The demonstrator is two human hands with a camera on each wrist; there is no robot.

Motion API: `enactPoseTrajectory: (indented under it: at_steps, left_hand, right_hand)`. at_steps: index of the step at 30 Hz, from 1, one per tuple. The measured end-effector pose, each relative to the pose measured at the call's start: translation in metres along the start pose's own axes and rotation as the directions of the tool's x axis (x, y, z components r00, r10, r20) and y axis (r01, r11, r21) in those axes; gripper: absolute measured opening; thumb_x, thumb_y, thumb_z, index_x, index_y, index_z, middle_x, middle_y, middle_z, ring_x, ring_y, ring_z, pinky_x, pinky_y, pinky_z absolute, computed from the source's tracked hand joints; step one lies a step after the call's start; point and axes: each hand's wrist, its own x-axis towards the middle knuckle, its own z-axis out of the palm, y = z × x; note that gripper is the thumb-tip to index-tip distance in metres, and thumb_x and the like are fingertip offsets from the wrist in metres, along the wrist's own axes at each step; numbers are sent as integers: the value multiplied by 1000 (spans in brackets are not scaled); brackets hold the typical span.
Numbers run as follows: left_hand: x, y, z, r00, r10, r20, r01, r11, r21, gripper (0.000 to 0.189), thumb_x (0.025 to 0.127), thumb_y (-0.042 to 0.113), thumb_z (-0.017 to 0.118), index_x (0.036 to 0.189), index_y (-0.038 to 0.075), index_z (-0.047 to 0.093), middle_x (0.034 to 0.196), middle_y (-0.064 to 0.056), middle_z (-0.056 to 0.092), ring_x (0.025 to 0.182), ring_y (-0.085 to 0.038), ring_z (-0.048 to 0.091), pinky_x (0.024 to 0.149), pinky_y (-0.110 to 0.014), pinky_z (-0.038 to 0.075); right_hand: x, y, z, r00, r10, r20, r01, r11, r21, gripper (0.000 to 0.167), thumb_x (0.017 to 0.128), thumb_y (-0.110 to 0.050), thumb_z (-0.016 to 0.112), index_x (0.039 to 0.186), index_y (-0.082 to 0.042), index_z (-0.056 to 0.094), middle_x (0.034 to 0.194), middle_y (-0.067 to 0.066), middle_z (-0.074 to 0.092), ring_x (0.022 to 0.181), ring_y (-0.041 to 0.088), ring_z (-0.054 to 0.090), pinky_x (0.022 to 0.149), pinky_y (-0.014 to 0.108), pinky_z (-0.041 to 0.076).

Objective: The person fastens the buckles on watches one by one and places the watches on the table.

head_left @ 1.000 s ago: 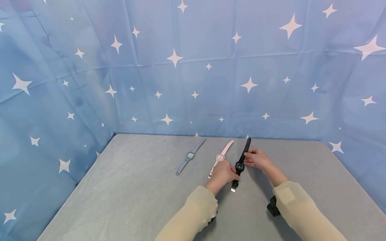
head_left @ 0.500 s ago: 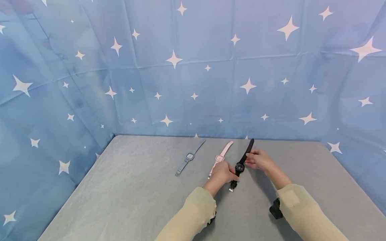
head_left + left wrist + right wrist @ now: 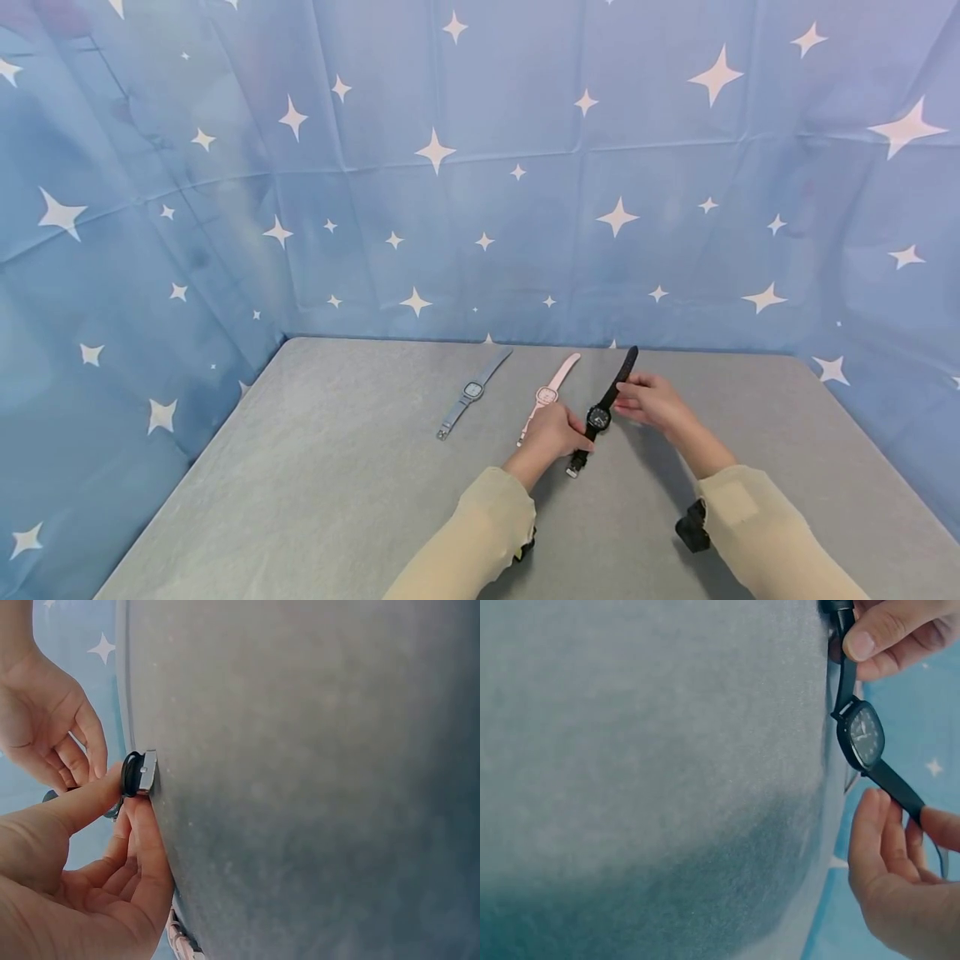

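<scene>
A black wristwatch lies lengthwise at a slant between my two hands, over the grey tabletop. My left hand pinches its strap on the buckle side between thumb and fingers; the silver buckle juts past the fingertips in the left wrist view. On the other strap half, my right hand holds it between thumb and fingers, as the right wrist view shows. The dark dial faces up, uncovered. Just left, a pink wristwatch is partly hidden behind my left hand. Farther left rests a light blue wristwatch.
The grey cloth-covered table meets a blue curtain with white stars at its back edge and left side. A black device is strapped under the right sleeve.
The black wristwatch has turned a little: its far strap end has swung right with my right hand, and its buckle end has shifted slightly left. The other two watches stay put.
</scene>
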Motion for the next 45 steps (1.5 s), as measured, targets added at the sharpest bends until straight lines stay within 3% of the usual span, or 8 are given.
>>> enactPoseTrajectory:
  at_steps: [13,22,34,45]
  left_hand:
    - [-3,1,-1,999,-32,15,32,999,-31,18,70,20,91,71,15,74,68,8,63,59,-7,52,53,-22,43]
    - [-4,1,-4,1000,-3,21,4,999,-39,17,71,19,90,74,15,74,70,7,65,60,-7,52,53,-21,42]
    - [-5,1,-4,1000,-10,7,10,998,-60,18,71,18,90,74,16,73,73,6,66,61,-7,52,55,-21,43]
    - [-10,1,-6,1000,-29,5,29,996,-89,20,73,18,89,74,16,69,68,7,62,60,-7,51,53,-21,41]
  right_hand:
    - [-4,-1,-2,1000,-15,9,15,999,30,30,104,-12,47,123,10,38,95,3,61,82,8,67,83,28,59]
    - [-4,-3,-5,1000,-13,14,12,1000,24,19,105,-13,48,112,5,44,92,0,62,82,8,67,83,28,59]
    - [-8,-6,-6,999,-22,34,19,997,81,19,104,-11,48,113,5,45,90,-1,64,81,8,68,83,25,59]
    - [-14,-9,-6,999,-35,33,33,998,57,26,105,-16,49,118,6,43,96,-1,64,85,7,68,86,27,59]
